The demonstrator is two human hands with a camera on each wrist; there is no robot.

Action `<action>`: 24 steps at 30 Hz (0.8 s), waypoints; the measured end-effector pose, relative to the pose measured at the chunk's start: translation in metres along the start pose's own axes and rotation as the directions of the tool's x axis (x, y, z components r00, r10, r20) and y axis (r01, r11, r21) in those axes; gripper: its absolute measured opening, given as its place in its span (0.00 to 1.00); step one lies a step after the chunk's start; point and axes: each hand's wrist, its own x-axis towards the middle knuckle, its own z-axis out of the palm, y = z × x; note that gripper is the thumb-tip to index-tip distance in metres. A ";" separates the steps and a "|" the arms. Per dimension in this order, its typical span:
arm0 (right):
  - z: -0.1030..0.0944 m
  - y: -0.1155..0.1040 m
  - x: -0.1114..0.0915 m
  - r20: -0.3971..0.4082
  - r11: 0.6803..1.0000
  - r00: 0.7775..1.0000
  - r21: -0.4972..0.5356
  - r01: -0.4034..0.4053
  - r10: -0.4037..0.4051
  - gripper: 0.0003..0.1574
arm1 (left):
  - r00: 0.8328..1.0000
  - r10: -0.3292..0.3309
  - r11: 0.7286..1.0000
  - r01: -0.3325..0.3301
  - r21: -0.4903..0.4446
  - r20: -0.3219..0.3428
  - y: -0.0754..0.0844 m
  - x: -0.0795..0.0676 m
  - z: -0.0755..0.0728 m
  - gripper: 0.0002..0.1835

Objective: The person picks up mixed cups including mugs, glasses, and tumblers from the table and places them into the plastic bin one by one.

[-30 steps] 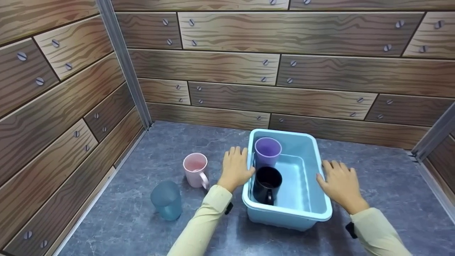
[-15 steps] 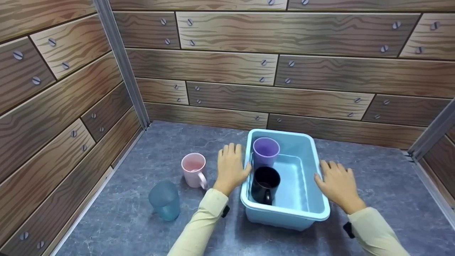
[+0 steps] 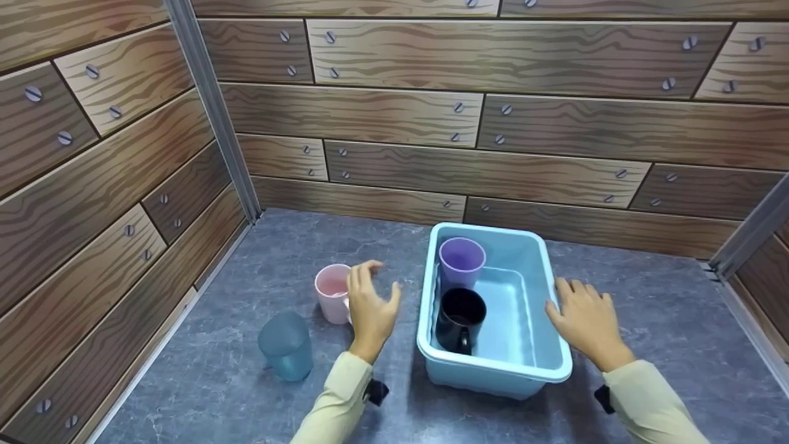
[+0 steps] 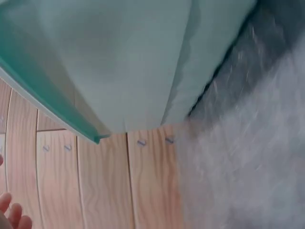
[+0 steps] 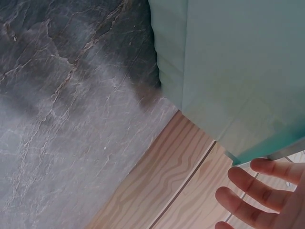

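Note:
My left hand is held between the pink mug and the light blue plastic tub, fingers loosely bent and holding nothing. It overlaps the mug's handle in the head view. On the other side, my right hand rests at the tub's right rim with fingers extended; the right wrist view shows its fingers right by the rim. Inside the tub, along its left wall, stand a purple cup and a black mug with its handle toward me. Only the left hand's fingertips show in the left wrist view.
A translucent blue cup stands on the grey marbled table, left of and nearer than the pink mug. Wood-patterned walls close off the back and left, with a metal corner post.
My left hand has come off the tub's left rim and moved left toward the pink mug, turning palm inward. The right hand stays at the right rim; the tub and cups stand where they were.

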 end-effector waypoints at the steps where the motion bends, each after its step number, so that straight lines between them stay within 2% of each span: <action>1: 0.000 0.000 0.000 0.001 1.000 1.000 -0.001 -0.001 0.001 0.29 | 0.999 -0.026 0.999 0.025 -0.041 -0.024 -0.001 -0.002 -0.001 0.20; 3: 0.000 -0.001 0.000 -0.001 1.000 1.000 0.001 0.000 0.000 0.28 | 0.993 -0.096 0.988 0.087 -0.130 -0.064 -0.003 -0.006 -0.003 0.19; 5: 0.000 -0.001 0.001 -0.007 1.000 1.000 0.003 0.003 -0.003 0.28 | 0.977 -0.191 0.961 0.166 -0.223 -0.098 -0.005 -0.009 -0.005 0.19; 8: 0.000 -0.002 0.001 -0.006 1.000 1.000 0.004 0.000 0.000 0.28 | 0.926 -0.355 0.893 0.296 -0.338 -0.127 -0.008 -0.012 -0.006 0.18; 11: 0.000 -0.002 0.000 0.004 1.000 1.000 0.003 -0.008 0.008 0.28 | 0.869 -0.469 0.832 0.375 -0.409 -0.157 -0.013 -0.015 -0.004 0.18; 14: 0.000 -0.001 -0.001 0.005 1.000 1.000 -0.001 -0.010 0.010 0.29 | 0.839 -0.509 0.809 0.389 -0.441 -0.193 -0.020 -0.019 -0.003 0.19; 18: 0.001 -0.001 0.000 -0.002 1.000 1.000 -0.009 -0.004 0.004 0.28 | 0.816 -0.535 0.802 0.408 -0.437 -0.220 -0.026 -0.024 -0.002 0.22; 23: 0.001 -0.001 0.000 0.006 1.000 1.000 -0.009 0.002 -0.002 0.27 | 0.775 -0.605 0.754 0.484 -0.444 -0.182 -0.031 -0.028 -0.004 0.22; 24: 0.000 0.000 0.000 0.009 1.000 1.000 -0.007 0.002 -0.002 0.27 | 0.766 -0.619 0.741 0.499 -0.450 -0.171 -0.028 -0.027 -0.007 0.22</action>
